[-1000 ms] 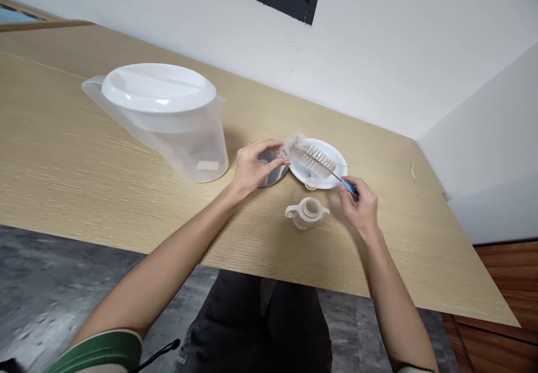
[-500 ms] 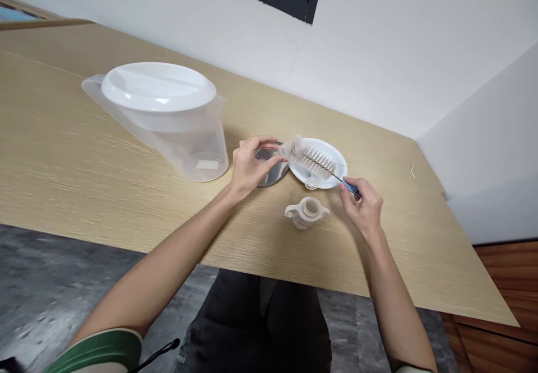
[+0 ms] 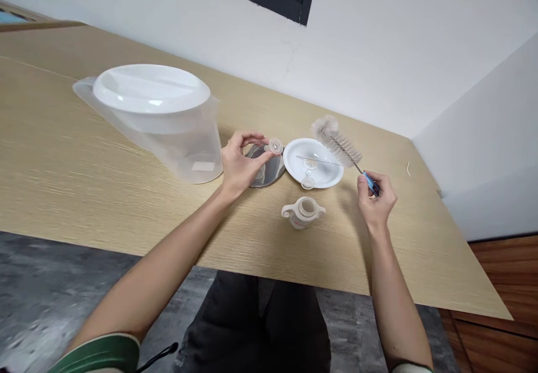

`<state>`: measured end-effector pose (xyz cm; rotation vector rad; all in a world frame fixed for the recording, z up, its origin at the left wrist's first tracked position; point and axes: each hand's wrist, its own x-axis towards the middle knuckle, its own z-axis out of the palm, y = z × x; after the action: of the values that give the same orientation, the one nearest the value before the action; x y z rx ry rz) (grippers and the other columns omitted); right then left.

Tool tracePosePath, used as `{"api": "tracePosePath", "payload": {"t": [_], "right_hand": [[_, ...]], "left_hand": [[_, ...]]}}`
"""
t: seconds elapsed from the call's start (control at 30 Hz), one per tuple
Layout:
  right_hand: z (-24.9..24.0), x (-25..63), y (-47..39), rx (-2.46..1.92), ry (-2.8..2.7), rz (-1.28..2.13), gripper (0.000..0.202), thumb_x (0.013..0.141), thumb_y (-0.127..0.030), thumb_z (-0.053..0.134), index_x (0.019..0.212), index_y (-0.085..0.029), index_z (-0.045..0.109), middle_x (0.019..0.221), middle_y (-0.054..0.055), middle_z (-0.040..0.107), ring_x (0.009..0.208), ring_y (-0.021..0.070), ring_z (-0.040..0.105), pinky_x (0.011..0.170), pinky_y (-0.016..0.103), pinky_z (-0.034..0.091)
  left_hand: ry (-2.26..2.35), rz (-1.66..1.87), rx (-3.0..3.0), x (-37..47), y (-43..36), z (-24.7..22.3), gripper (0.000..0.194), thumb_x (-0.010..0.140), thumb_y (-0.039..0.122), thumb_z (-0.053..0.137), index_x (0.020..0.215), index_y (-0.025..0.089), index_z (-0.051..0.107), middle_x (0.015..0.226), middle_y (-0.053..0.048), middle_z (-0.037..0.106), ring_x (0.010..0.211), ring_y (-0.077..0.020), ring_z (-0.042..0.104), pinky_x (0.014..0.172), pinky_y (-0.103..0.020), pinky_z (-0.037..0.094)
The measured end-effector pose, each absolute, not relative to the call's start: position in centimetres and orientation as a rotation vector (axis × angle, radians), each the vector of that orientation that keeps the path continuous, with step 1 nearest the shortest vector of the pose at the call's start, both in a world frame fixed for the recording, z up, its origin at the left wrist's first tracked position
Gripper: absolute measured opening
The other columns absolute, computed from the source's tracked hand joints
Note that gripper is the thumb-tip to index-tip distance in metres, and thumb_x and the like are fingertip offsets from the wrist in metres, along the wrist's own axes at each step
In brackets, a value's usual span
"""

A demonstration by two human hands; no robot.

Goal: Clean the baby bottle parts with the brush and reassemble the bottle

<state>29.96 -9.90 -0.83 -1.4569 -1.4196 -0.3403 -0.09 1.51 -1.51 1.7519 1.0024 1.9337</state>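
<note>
My left hand is closed, pinching a small clear round bottle part between thumb and fingers, its round opening showing. It is above a shiny metal lid-like disc on the table. My right hand grips the blue handle of a bottle brush, whose pale bristles point up and left over the white dish. Small clear round pieces and a thin wire-like rod lie at the dish. Between my forearms stands an uncapped small bottle with two side handles.
A large translucent pitcher with a white lid stands to the left on the wooden table. A small white strip lies at the right. A wall rises behind the table.
The brush has come out of the small clear part and moved up and right with my right hand. My left hand has shifted slightly left, with the part's opening now in sight.
</note>
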Motion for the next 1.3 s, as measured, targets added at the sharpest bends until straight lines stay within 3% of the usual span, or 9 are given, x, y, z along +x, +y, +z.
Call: {"api": "tracePosePath", "payload": {"t": [0.33, 0.53, 0.8, 1.07, 1.3], "right_hand": [[-1.3, 27.2, -10.0, -1.261, -1.751, -0.288, 0.013, 0.094, -0.030, 0.066, 0.102, -0.019, 0.069, 0.084, 0.004, 0.074, 0.060, 0.0126, 0.059, 0.054, 0.027, 0.047], [-1.0, 27.4, -10.1, -1.193, -1.893, -0.447, 0.004, 0.094, -0.023, 0.065, 0.096, -0.020, 0.068, 0.087, 0.005, 0.077, 0.072, 0.0146, 0.070, 0.057, 0.026, 0.050], [-0.7, 29.6, -10.0, -1.383, -1.854, -0.824, 0.006, 0.095, -0.024, 0.064, 0.094, -0.022, 0.070, 0.090, 0.005, 0.078, 0.078, 0.0177, 0.071, 0.070, 0.031, 0.050], [-1.0, 29.5, -9.8, -1.377, -1.451, -0.347, 0.022, 0.094, -0.040, 0.065, 0.098, -0.019, 0.067, 0.087, 0.004, 0.072, 0.063, 0.0127, 0.060, 0.057, 0.027, 0.048], [-2.0, 27.5, -9.7, -1.263, -1.642, -0.132, 0.015, 0.093, -0.034, 0.068, 0.100, -0.021, 0.067, 0.092, 0.005, 0.074, 0.067, 0.0138, 0.065, 0.056, 0.027, 0.051]], "left_hand": [[1.042, 1.892, 1.865, 0.2, 1.2, -2.1, 0.045, 0.071, 0.032, 0.089, 0.103, 0.021, 0.060, 0.098, -0.002, 0.075, 0.092, -0.0196, 0.076, 0.089, -0.035, 0.060], [1.011, 1.916, 1.864, 0.1, 1.3, -2.7, 0.036, 0.077, 0.028, 0.083, 0.102, 0.022, 0.057, 0.096, -0.001, 0.074, 0.093, -0.0191, 0.076, 0.090, -0.037, 0.059], [0.940, 1.918, 1.796, 0.6, 1.2, -2.4, 0.048, 0.075, 0.035, 0.087, 0.103, 0.023, 0.052, 0.093, -0.001, 0.072, 0.091, -0.0195, 0.076, 0.084, -0.035, 0.061], [0.954, 2.000, 1.736, 0.7, 1.3, -1.8, 0.053, 0.070, 0.038, 0.091, 0.102, 0.023, 0.051, 0.090, 0.000, 0.071, 0.087, -0.0173, 0.075, 0.083, -0.033, 0.062], [0.962, 1.986, 1.730, 0.9, 1.2, -2.1, 0.053, 0.070, 0.033, 0.090, 0.103, 0.023, 0.051, 0.093, 0.000, 0.071, 0.089, -0.0173, 0.075, 0.083, -0.033, 0.061]]}}
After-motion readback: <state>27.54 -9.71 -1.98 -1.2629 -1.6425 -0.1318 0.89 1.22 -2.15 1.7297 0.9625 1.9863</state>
